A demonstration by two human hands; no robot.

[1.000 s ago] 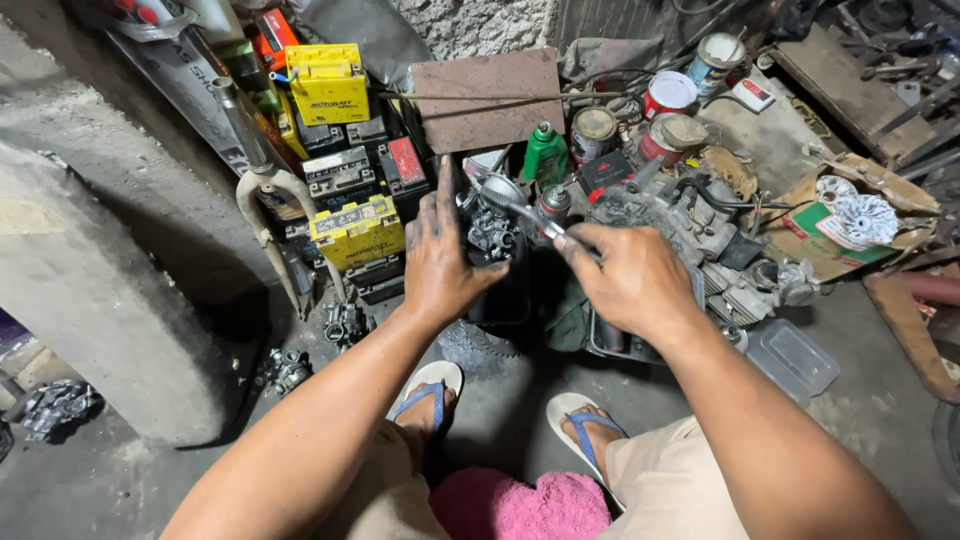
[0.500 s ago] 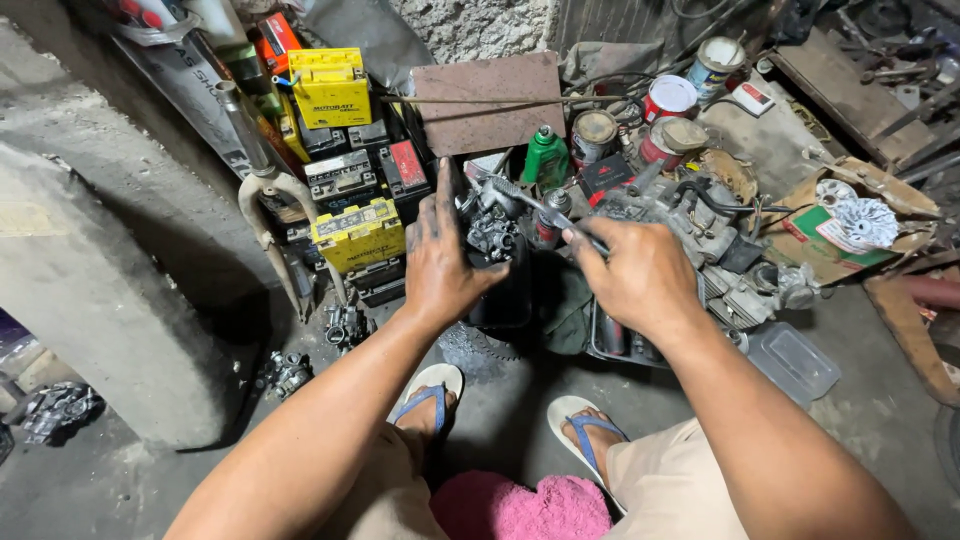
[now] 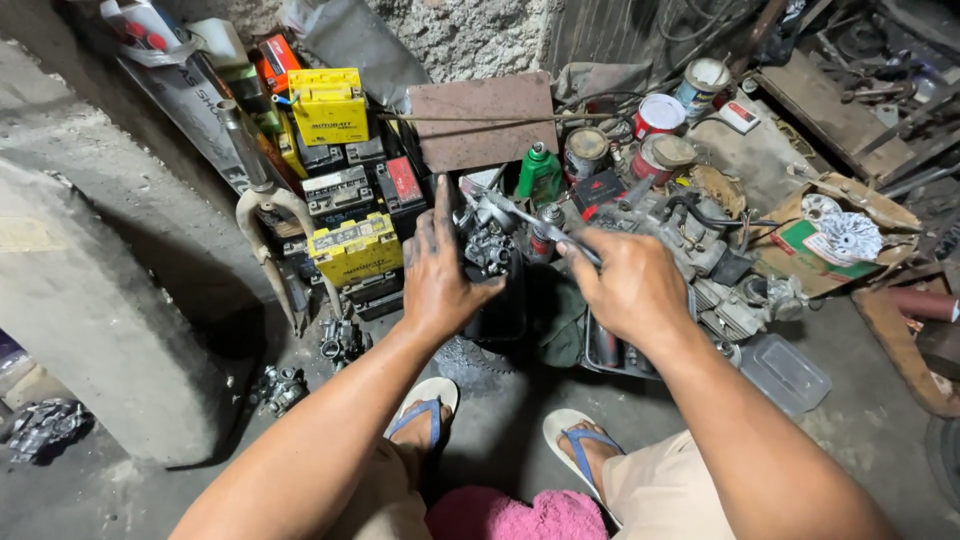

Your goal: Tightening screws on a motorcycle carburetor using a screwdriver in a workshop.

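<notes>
Near the middle of the frame, slightly above centre, the left hand (image 3: 440, 275) wraps around a small grey metal carburetor (image 3: 488, 245), thumb and fingers closed on its body while the index finger points straight up along its left side. Just to the right, the right hand (image 3: 628, 285) is closed in a fist around a slim metal tool (image 3: 535, 225) — its shaft runs up and to the left, and its tip meets the top of the carburetor.

Behind the hands, upper centre, a green bottle (image 3: 540, 172) stands upright beside 3 round tins (image 3: 660, 135). A rusty flat plate (image 3: 485, 120) leans above them. To the upper left sit stacked batteries — 2 yellow ones (image 3: 330, 105) among darker ones. Right of the right hand lies a greasy engine block (image 3: 700, 250), and lower right of it a clear plastic container (image 3: 785, 372) rests on the concrete floor (image 3: 120, 490).

At the bottom of the frame, 2 feet in blue-strapped sandals (image 3: 425, 415) flank a pink cloth (image 3: 510, 515).
</notes>
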